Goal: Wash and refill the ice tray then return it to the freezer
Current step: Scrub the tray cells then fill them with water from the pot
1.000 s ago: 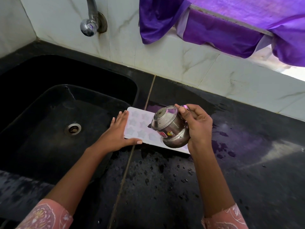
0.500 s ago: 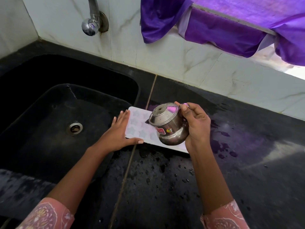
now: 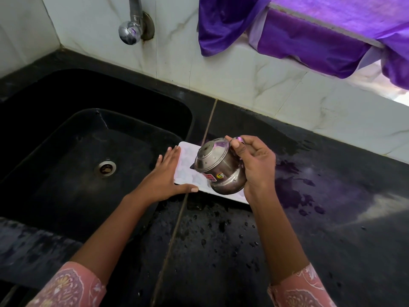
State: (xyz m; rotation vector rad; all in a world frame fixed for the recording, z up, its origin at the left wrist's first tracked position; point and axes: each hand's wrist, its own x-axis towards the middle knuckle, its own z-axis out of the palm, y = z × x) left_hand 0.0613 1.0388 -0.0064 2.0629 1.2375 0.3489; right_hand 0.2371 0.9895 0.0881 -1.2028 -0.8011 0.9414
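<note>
A purple curtain hangs above the wet black countertop.

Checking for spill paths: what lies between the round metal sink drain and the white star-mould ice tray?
In the head view, only bare black sink floor and the left hand steadying the tray; nothing else beside the drain.

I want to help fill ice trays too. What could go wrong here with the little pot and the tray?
1. The steel pot is tipped far over the white ice tray, so water may gush and splash past the small moulds.
2. The tray lies right beside the sink on a wet counter; it could slide if the left hand lets go.
3. The right hand might lose the wet pot.
</note>
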